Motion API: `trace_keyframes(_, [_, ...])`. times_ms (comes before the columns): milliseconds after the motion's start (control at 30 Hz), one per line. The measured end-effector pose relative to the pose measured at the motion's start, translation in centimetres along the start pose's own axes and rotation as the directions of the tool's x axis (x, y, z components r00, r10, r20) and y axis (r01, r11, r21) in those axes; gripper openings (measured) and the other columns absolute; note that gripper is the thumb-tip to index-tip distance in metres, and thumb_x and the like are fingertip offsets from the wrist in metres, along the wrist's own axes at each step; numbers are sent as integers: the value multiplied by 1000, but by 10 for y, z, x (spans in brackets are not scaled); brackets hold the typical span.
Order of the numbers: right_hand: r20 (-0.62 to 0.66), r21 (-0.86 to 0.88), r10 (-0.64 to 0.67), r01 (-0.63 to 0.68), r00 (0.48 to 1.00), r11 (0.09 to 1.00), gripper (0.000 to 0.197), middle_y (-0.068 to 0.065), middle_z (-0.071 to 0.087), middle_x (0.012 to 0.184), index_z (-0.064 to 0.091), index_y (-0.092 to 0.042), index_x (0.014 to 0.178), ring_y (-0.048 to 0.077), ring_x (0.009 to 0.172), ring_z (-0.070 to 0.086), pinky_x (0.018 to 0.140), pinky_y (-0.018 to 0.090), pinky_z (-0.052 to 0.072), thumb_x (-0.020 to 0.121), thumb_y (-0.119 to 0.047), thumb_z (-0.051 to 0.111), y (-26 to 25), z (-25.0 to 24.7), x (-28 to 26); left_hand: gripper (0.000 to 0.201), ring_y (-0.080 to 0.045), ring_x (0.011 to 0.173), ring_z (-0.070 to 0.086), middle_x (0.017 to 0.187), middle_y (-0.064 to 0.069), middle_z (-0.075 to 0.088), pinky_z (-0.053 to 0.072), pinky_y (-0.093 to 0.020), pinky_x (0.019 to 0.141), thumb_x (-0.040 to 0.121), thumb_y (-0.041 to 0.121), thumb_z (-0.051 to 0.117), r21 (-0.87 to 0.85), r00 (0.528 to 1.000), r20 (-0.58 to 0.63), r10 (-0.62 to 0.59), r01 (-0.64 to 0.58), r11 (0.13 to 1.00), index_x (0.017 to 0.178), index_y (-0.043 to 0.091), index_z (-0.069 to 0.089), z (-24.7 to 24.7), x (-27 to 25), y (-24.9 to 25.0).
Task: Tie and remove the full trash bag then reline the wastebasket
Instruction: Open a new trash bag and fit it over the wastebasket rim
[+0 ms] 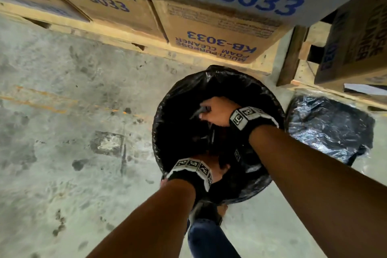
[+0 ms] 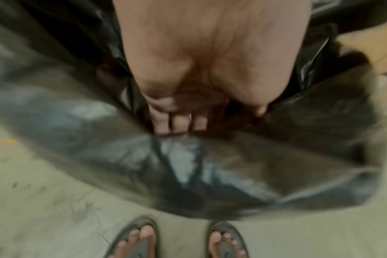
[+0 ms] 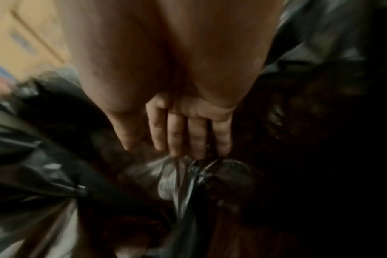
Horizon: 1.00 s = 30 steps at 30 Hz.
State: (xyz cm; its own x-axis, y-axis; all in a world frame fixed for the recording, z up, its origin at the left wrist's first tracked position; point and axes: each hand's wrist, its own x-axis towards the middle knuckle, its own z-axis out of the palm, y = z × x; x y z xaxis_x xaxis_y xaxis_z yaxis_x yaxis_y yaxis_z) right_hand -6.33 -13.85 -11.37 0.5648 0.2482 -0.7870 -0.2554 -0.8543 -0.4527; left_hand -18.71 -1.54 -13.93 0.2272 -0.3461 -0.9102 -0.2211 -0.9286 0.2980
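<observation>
A round wastebasket (image 1: 156,132) stands on the concrete floor with a black liner bag (image 1: 188,81) draped over its rim. My left hand (image 1: 222,170) is at the near rim; in the left wrist view its fingers (image 2: 179,122) curl over the liner's folded edge (image 2: 188,165) and grip it. My right hand (image 1: 215,111) reaches into the basket's far side. Its fingers (image 3: 177,136) are straight, tips pressing on crumpled folds of the liner (image 3: 179,174). A full black trash bag (image 1: 330,128) lies on the floor to the right of the basket.
Stacked cardboard boxes (image 1: 213,33) marked KB-3033 sit on wooden pallets (image 1: 291,58) just behind and to the right of the basket. My sandalled feet (image 2: 139,240) stand close to its near side. Bare concrete floor (image 1: 73,121) stretches to the left.
</observation>
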Motion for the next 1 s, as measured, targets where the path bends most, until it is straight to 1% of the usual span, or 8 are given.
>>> trace_keyframes(67, [-61, 17, 93, -92, 994, 996, 57, 8, 45, 152, 41, -21, 148, 33, 135, 46, 107, 36, 40, 96, -39, 54, 13, 1, 29, 85, -33, 146, 20, 161, -10, 17, 17, -47, 118, 85, 75, 24, -49, 990, 139, -37, 44, 998, 152, 23, 15, 18, 20, -3])
trace_keyframes(133, [-70, 26, 181, -180, 981, 983, 78, 5, 34, 159, 24, -31, 153, 36, 141, 37, 114, 48, 33, 86, -59, 53, 21, 8, 46, 86, -33, 147, 16, 161, -12, 12, 14, -45, 118, 88, 72, 26, -75, 976, 213, -39, 56, 996, 153, 17, 9, 21, 29, -3])
trace_keyframes(200, [-51, -2, 216, -216, 975, 976, 90, 2, 18, 165, 11, -43, 152, 40, 147, 22, 116, 63, 21, 75, -75, 45, 20, 19, 46, 82, -31, 147, 16, 161, -12, 14, 14, -44, 118, 91, 66, 29, -116, 981, 192, -9, 32, 993, 153, 16, 11, 14, 20, 1])
trace_keyframes(300, [-82, 28, 183, -181, 980, 983, 76, 1, 2, 167, 9, -44, 153, 37, 152, 5, 115, 69, 6, 89, -67, 43, 13, 28, 17, 76, -30, 145, 23, 160, -10, 21, 21, -42, 116, 94, 63, 28, -45, 993, 101, 55, -51, 998, 153, 18, 14, -8, -8, 2])
trace_keyframes(400, [-207, 125, 91, -65, 974, 990, 69, 6, 21, 164, 21, -35, 154, 34, 146, 28, 117, 58, 23, 93, -57, 46, 11, 29, -30, 79, -33, 141, 32, 156, -11, 30, 30, -47, 112, 90, 69, 22, 135, 987, -101, 126, -112, 984, 151, 20, 16, -23, -42, -9])
trace_keyframes(533, [-343, 188, -5, 74, 939, 979, 52, 7, 44, 152, 41, -22, 147, 27, 139, 41, 112, 41, 37, 98, -35, 52, 10, 51, -105, 72, -31, 132, 41, 143, -11, 46, 35, -45, 108, 91, 63, 25, 158, 898, -366, 244, -198, 967, 145, 16, 26, -12, -90, -22])
trace_keyframes(800, [-395, 30, -129, 153, 910, 988, 42, 8, 63, 131, 56, -16, 135, 29, 122, 55, 105, 41, 43, 94, -25, 54, 8, 143, -196, 61, -28, 118, 54, 131, -6, 57, 37, -42, 107, 94, 54, 29, 306, 837, -447, 316, -189, 933, 139, 16, 43, 37, -135, -34])
trace_keyframes(1000, [-416, -146, -132, 77, 900, 986, 40, 1, 69, 122, 62, -21, 126, 26, 116, 59, 115, 44, 28, 86, -17, 59, 19, 184, -190, 33, -23, 103, 63, 107, 2, 68, 41, -40, 100, 90, 39, 45, 369, 765, -543, 347, -153, 917, 112, 24, 64, 48, -119, -37])
